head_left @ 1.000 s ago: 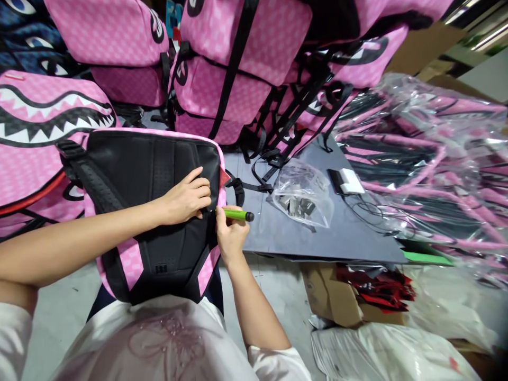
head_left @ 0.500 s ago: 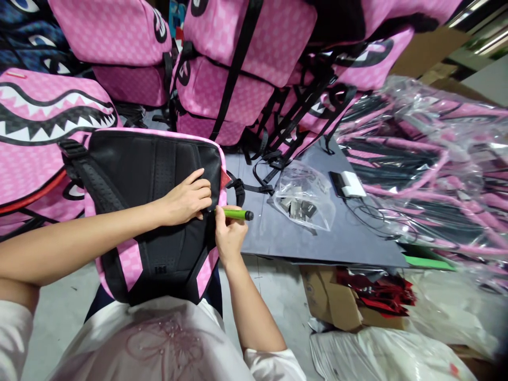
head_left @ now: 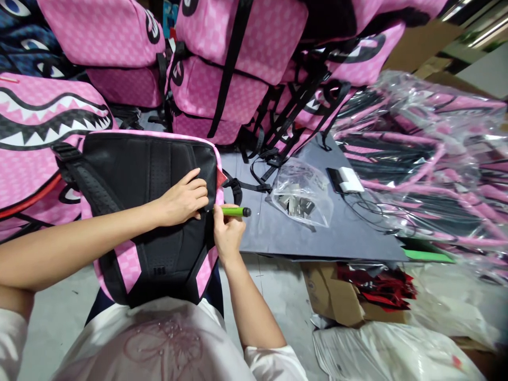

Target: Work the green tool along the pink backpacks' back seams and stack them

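Note:
A backpack [head_left: 130, 164] with a black padded back panel and pink checkered trim stands against my lap, its back facing me. My left hand [head_left: 183, 198] rests on the right part of the panel, with its fingers bent and gripping the material there. In my right hand [head_left: 229, 233] is a green pen [head_left: 235, 211] with a black end. It lies sideways across the bag's right edge, its tip pointing left toward my left fingers. What the tip touches is hidden. Just above, a small red tag [head_left: 221, 177] sticks out of the side seam.
Pink backpacks [head_left: 222, 84] are stacked at the back of the grey table [head_left: 273, 233]. On it lie a clear bag of small dark tags [head_left: 301, 203] and a black-and-white device [head_left: 345, 180] with cables. Plastic-wrapped backpacks [head_left: 397, 159] fill the right side. A cardboard box [head_left: 331, 291] sits below.
The view has shifted slightly, so most things appear a little further left. Both hands keep their places on the backpack, and the green pen stays at its right edge.

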Available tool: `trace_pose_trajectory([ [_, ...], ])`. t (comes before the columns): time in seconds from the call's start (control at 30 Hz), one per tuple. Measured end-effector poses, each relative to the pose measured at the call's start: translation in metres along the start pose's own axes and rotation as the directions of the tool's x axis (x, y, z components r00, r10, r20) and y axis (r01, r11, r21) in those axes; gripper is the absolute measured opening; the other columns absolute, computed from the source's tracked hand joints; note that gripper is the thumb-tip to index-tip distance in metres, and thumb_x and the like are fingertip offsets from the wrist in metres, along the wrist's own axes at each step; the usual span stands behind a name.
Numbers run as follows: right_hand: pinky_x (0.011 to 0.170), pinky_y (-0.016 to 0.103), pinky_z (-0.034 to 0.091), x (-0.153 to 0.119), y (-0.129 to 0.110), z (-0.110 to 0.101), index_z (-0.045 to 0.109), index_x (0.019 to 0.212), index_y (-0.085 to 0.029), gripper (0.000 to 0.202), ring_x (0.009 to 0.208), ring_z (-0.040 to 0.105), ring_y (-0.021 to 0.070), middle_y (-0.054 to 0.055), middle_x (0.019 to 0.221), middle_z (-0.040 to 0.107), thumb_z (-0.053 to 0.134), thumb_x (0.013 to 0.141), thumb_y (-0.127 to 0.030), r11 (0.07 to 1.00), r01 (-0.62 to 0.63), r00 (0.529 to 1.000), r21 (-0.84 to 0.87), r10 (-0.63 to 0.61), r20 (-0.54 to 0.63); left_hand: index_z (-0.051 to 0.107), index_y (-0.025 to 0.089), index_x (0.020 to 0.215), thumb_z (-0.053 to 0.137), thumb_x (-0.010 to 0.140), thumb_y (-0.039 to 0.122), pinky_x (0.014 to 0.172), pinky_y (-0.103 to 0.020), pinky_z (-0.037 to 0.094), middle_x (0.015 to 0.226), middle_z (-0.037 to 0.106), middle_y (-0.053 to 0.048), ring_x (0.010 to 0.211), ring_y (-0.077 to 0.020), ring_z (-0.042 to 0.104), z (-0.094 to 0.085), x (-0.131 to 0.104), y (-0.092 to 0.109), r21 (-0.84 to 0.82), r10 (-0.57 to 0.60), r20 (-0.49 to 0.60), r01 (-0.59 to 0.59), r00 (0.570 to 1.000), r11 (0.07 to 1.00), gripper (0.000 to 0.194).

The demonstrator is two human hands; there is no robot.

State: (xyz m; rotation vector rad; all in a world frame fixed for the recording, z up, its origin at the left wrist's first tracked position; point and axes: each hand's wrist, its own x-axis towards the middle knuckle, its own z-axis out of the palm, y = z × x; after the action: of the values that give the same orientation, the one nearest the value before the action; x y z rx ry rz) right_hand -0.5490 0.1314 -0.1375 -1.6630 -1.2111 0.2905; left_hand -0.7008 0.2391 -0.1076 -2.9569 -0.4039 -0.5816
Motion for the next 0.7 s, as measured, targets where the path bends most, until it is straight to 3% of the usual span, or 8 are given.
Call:
trace_pose_trajectory([
  [0.27, 0.061, 0.029, 0.052, -0.002, 0.001, 0.000, 0.064, 0.082, -0.019, 0.029, 0.059, 0.065, 0.0171, 0.003, 0.070, 0.069, 0.057, 0.094, -0.045, 1.000, -0.003, 1.000, -0.019, 0.003, 0.006, 0.067, 0.017, 0.084, 0.076, 0.080, 0.034, 0.117, -0.055, 0.037, 0.091, 0.067, -0.006, 0.106, -0.0256, 0.059, -0.005, 0.002, 0.006, 0.090, -0.015, 0.055, 0.010, 0.998, 0.996, 0.020],
  [0.43, 0.065, 0.030, 0.052, -0.003, 0.001, -0.006, 0.064, 0.084, -0.018, 0.027, 0.062, 0.064, 0.0172, 0.004, 0.073, 0.069, 0.060, 0.092, -0.044, 0.999, -0.039, 0.999, 0.033, 0.039, -0.008, 0.068, 0.015, 0.081, 0.080, 0.076, 0.041, 0.109, -0.052, 0.041, 0.083, 0.067, -0.007, 0.090, -0.0248, 0.060, -0.014, 0.011, 0.008, 0.161, -0.026, 0.083, 0.012, 0.996, 0.987, 0.029],
  [0.57, 0.056, 0.027, 0.050, -0.009, -0.011, -0.020, 0.062, 0.091, -0.017, 0.030, 0.058, 0.060, 0.0138, 0.002, 0.074, 0.066, 0.062, 0.090, -0.046, 0.955, -0.119, 0.993, 0.272, 0.116, 0.024, 0.065, 0.015, 0.073, 0.080, 0.076, 0.045, 0.086, -0.041, 0.045, 0.074, 0.065, -0.005, 0.078, -0.0215, 0.059, -0.041, 0.016, 0.016, 0.179, 0.033, 0.087, -0.048, 0.996, 0.983, 0.033],
  [0.7, 0.055, 0.027, 0.050, -0.022, -0.028, -0.037, 0.062, 0.088, -0.018, 0.030, 0.057, 0.058, 0.0130, 0.001, 0.073, 0.065, 0.065, 0.089, -0.048, 0.924, -0.109, 0.994, 0.365, 0.092, 0.065, 0.062, 0.018, 0.072, 0.075, 0.082, 0.044, 0.083, -0.039, 0.041, 0.073, 0.064, -0.002, 0.076, -0.0195, 0.057, -0.083, 0.005, 0.039, 0.279, 0.053, 0.011, -0.054, 0.999, 0.959, 0.030],
])
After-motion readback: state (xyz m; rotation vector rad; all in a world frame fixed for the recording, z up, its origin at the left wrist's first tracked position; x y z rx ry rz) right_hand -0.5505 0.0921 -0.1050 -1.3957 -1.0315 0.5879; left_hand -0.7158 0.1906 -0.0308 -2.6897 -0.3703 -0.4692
